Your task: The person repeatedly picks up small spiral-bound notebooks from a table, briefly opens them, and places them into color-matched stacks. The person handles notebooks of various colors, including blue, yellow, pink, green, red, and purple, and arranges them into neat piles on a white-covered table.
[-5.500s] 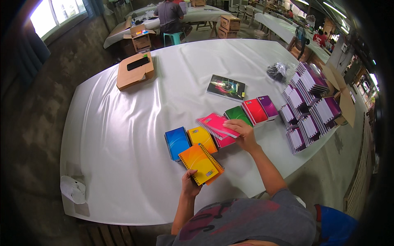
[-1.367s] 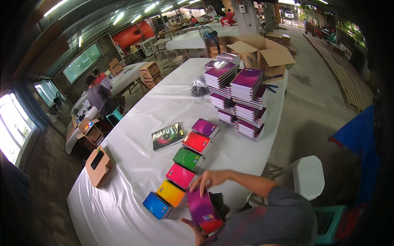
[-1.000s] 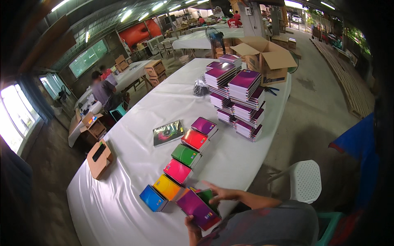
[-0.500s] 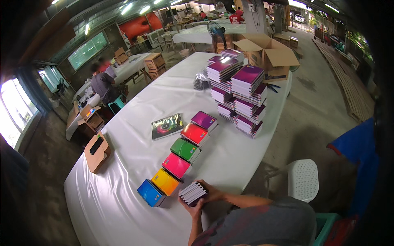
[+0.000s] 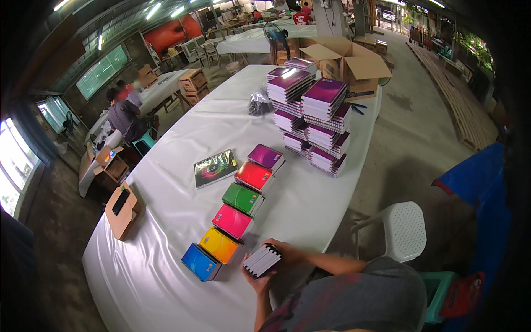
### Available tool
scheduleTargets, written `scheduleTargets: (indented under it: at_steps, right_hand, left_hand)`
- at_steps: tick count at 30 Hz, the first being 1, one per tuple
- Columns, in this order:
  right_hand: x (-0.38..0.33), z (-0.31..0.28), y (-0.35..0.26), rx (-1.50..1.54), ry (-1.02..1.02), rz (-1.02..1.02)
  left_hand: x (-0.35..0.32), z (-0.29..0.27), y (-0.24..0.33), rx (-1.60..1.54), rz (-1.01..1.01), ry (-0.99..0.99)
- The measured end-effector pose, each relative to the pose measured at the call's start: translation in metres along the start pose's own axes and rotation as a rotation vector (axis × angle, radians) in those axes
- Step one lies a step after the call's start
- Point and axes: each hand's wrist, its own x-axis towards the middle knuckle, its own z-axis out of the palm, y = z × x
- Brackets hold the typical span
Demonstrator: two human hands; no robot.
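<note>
Close to my body, a small stack of spiral notebooks (image 5: pixel 261 260) is gripped between both hands, page edges facing up. My left hand (image 5: pixel 256 281) is closed around its near side. From the right, my right hand (image 5: pixel 285 253) wraps the far side. Just left of the hands begins a slanting row of notebook stacks: blue (image 5: pixel 200 261), yellow (image 5: pixel 220 245), pink (image 5: pixel 233 220), green (image 5: pixel 241 198), red (image 5: pixel 254 176) and purple (image 5: pixel 266 156). Beside the row lies a larger notebook with a dark, patterned cover (image 5: pixel 215 168).
Tall piles of purple notebooks (image 5: pixel 323 99) stand at the table's far right, with an open cardboard box (image 5: pixel 362 69) behind. Pliers (image 5: pixel 358 108) and a plastic bag (image 5: pixel 259 104) lie nearby. A black phone (image 5: pixel 120 202) rests on cardboard at left. A white stool (image 5: pixel 406 229) stands right.
Both hands keep hold of the notebook stack, which has tilted slightly. The head view has shifted a little, so the table and its contents appear farther left. The rows and piles look unchanged.
</note>
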Motion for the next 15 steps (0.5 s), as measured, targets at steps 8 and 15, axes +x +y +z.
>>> scheduleTargets:
  at_steps: [8, 15]
  right_hand:
    - [-0.017, 0.021, 0.055, -0.111, 0.102, -0.078]
    - [-0.015, 0.023, 0.054, -0.119, 0.100, -0.039]
  left_hand:
    - [-0.016, -0.013, -0.047, 0.307, 0.039, 0.153]
    - [-0.014, -0.011, -0.035, 0.339, -0.040, 0.210]
